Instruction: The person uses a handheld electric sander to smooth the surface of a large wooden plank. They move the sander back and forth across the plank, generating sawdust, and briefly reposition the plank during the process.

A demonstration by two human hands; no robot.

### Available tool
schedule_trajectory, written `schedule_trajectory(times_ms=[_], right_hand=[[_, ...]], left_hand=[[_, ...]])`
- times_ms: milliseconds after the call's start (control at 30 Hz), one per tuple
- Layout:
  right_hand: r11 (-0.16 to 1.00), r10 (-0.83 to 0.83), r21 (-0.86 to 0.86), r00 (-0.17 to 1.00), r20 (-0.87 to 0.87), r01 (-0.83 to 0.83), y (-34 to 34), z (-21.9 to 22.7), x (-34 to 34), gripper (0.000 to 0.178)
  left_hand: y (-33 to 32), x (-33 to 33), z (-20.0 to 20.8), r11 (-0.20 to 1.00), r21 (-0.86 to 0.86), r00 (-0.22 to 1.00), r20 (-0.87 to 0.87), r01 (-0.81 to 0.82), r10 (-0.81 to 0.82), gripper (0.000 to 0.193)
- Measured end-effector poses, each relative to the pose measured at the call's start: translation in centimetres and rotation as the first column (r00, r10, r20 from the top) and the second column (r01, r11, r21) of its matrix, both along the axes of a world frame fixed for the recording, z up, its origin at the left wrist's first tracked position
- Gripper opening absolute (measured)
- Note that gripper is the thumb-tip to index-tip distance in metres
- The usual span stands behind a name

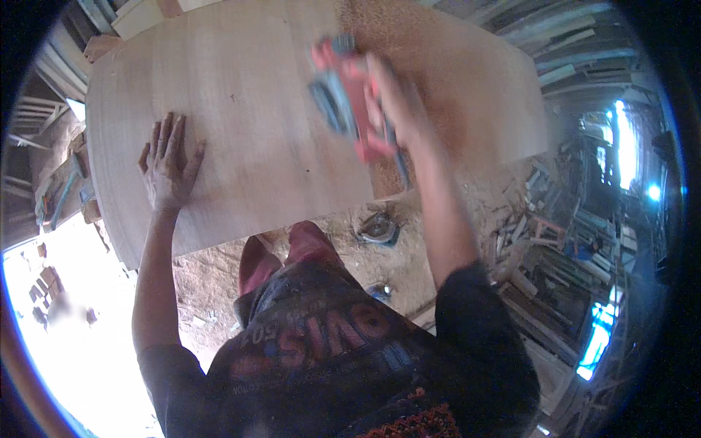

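A wide, pale wooden panel [241,109] lies in front of me. My left hand [171,164] rests flat on its left part, fingers stretched out and holding nothing. My right hand [394,102] is wrapped round the handle of a red electric planer [358,102], which has dark parts at its front and side. Motion blurs the planer and this hand. The planer is over the panel's middle, at the left border of a layer of brown shavings [445,80]. Its underside is hidden.
A dark cord [402,171] hangs behind the planer. Below the panel, a dark object [379,229] lies on the dusty ground [467,212]. Wood offcuts [548,233] are piled at the right, and long boards [584,55] lie at the far right. Bright daylight enters at the lower left.
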State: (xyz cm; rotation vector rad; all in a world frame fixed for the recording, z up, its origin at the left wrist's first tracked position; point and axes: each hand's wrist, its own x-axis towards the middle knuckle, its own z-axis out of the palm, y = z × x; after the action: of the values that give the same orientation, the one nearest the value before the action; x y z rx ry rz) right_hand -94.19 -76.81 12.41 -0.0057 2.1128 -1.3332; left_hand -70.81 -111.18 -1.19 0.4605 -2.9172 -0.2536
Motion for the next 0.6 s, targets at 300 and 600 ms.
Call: schedule_trajectory(times_ms=[300, 600], right_hand=[[0.937, -0.321, 0.149, 0.947, 0.005, 0.317, 10.1, 2.7, 21.0, 0.053], [0.995, -0.099, -0.027, 0.984, -0.145, 0.096, -3.2, 1.0, -5.5, 0.063]], left_hand=[[0.7, -0.1, 0.0, 0.998, -0.051, 0.999, 0.024, -0.046, 0.047, 0.069], [0.6, -0.3, 1.0, 0.998, 0.018, 0.998, 0.045, -0.052, 0.051, 0.067]])
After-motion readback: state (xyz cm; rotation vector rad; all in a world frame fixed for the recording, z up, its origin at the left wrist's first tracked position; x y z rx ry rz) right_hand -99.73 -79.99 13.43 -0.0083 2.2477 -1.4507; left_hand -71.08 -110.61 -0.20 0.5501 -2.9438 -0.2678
